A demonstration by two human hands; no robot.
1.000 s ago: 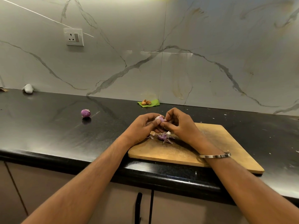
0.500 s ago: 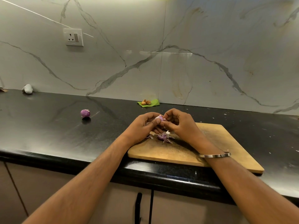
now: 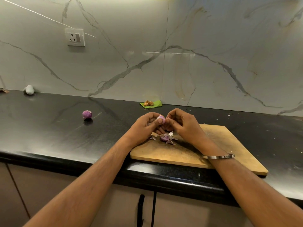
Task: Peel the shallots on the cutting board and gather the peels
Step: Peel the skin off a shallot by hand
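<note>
Purple-and-white, the shallot (image 3: 160,119) sits raised just above the wooden cutting board (image 3: 229,145), held between both hands, which meet around it. The left hand (image 3: 146,126) cradles it with curled fingers and the thumb pressed on its near face; the right hand (image 3: 182,123) pinches at its right side, apparently working a strip of skin loose. Directly beneath, a small heap of peels (image 3: 165,137) lies on the board's far left corner, close to the edge that borders the black counter (image 3: 49,128). A second shallot (image 3: 87,114), purple and seemingly already peeled, rests alone on the counter well to the left of the board.

Judging from this, peeling is under way and gathering has not begun. The bulb is small and likely slick once its dry skin is off, so a hard tug from the right hand could pop it out of the left-hand grip and send it rolling across the counter. Peels dropped from this height may drift past the board's corner onto the dark surface, where thin scraps are harder to collect. The loose shallot on the counter is round and could roll if a forearm brushes it. Whether any skin remains on the held bulb's far side is hidden by the fingers.
</note>
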